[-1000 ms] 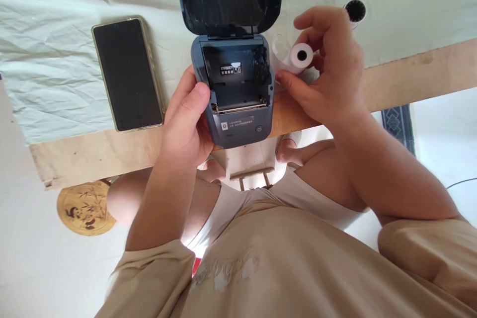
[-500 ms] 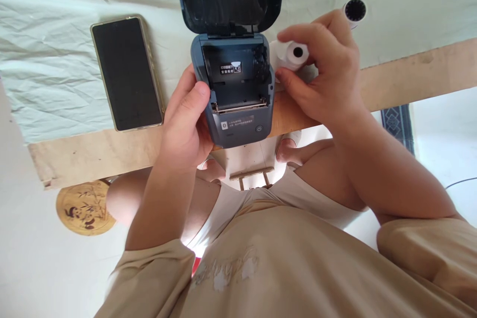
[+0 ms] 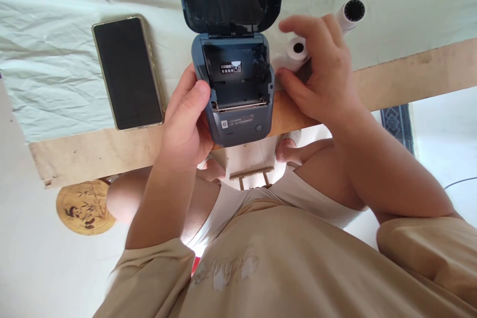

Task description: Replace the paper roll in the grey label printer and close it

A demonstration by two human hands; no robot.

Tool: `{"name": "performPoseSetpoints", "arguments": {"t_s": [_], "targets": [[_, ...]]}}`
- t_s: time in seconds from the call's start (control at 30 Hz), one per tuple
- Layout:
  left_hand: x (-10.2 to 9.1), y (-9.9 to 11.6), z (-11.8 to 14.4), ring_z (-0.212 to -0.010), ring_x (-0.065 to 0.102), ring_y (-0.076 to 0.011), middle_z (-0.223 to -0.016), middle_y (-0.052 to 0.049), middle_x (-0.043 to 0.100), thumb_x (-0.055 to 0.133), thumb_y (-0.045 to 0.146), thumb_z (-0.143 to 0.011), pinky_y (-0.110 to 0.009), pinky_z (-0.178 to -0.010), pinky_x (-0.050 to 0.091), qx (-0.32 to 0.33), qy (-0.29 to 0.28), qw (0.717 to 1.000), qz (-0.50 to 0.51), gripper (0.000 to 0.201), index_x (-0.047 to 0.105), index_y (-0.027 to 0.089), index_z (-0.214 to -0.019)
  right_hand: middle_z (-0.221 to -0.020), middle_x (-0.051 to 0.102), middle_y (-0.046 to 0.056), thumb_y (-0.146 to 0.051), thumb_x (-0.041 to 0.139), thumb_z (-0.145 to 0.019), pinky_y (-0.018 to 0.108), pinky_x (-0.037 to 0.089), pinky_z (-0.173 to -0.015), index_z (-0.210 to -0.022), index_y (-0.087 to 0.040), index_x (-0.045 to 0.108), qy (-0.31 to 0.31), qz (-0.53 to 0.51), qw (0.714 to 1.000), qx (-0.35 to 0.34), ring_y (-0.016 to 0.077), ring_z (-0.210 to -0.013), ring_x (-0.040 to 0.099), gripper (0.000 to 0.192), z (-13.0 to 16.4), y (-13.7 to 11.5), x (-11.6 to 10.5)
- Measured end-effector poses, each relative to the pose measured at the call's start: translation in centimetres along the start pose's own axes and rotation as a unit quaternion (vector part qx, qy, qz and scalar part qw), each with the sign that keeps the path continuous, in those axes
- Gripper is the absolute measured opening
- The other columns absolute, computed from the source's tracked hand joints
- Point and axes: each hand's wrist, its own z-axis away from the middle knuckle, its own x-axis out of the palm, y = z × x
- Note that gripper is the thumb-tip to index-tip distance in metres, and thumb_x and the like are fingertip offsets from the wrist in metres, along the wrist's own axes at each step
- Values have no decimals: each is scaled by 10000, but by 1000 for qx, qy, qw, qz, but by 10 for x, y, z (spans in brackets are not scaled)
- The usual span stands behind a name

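Observation:
My left hand (image 3: 186,119) grips the left side of a dark blue-grey label printer (image 3: 240,126), thumb on its upper edge and fingers mostly hidden behind. The printer's glossy black lid (image 3: 231,0) stands raised, and its paper bay (image 3: 238,87) shows no roll. To the right, my right hand (image 3: 324,64) has thumb and index finger spread apart around a small white paper roll (image 3: 294,57). The thumb is close beside the roll; whether it touches cannot be made out. A second white roll with a black core (image 3: 352,14) lies beyond that hand's knuckles.
A phone in a clear case (image 3: 128,74) lies left of the printer on a pale green cloth (image 3: 55,69). The wooden table edge (image 3: 100,151) runs along the front. Below are a round wooden stool (image 3: 85,207) and my legs.
My right index finger has lifted away from the white roll, so the gap between thumb and finger is wider. The left hand and printer have stayed nearly still.

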Motion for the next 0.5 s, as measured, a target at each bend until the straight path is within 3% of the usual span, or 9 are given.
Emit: {"name": "performPoseSetpoints", "arguments": {"t_s": [0.07,0.13,0.2,0.27,0.37,0.5], "targets": [[0,0,0,-1296,613,-264,-1102,-48,681,502,318,-937,-476,-1048,573,-3,2,1000,-2,290,591,150,-1155,-1266,562,17,-193,547,-830,245,541,-1036,-1376,-311,410,2,-25,1000,7,95,-1179,562,576,2,0,-1],[0,1,0,-1260,638,-257,-1081,-46,685,500,320,-939,-468,-1030,585,-8,2,1000,-3,299,585,150,-1170,-1251,557,4,-156,471,-842,169,567,-816,-1391,-325,335,4,-113,993,41,59,-1058,610,591,2,-3,-1],[0,2,0,-1214,665,-249,-1093,-44,685,498,313,-941,-470,-1027,587,-11,-2,1000,-2,300,581,146,-1176,-1140,564,-10,-142,418,-828,124,515,-597,-1334,-332,385,-8,-259,960,107,33,-855,629,541,2,-7,-1],[0,2,0,-1199,672,-247,-1111,-43,678,493,305,-944,-488,-1047,573,-11,-4,1000,0,298,579,142,-1178,-1029,558,-14,-170,413,-822,131,503,-513,-1243,-314,466,-32,-372,913,165,38,-751,629,449,0,-12,-1],[-1,2,1,-1208,666,-253,-1156,-52,659,493,306,-947,-520,-1092,532,-11,-8,1000,0,302,574,140,-1186,-965,551,-9,-300,449,-869,154,526,-494,-1174,-285,491,-46,-400,895,192,48,-704,624,308,-3,-16,-1],[-2,1,0,-1147,689,-222,-1141,-43,666,522,329,-937,-485,-1111,520,-10,-12,1000,-3,301,590,160,-1176,-948,549,-2,-512,490,-886,139,455,-415,-1155,-287,486,-45,-395,896,197,48,-663,600,351,-3,-16,-1]]}}
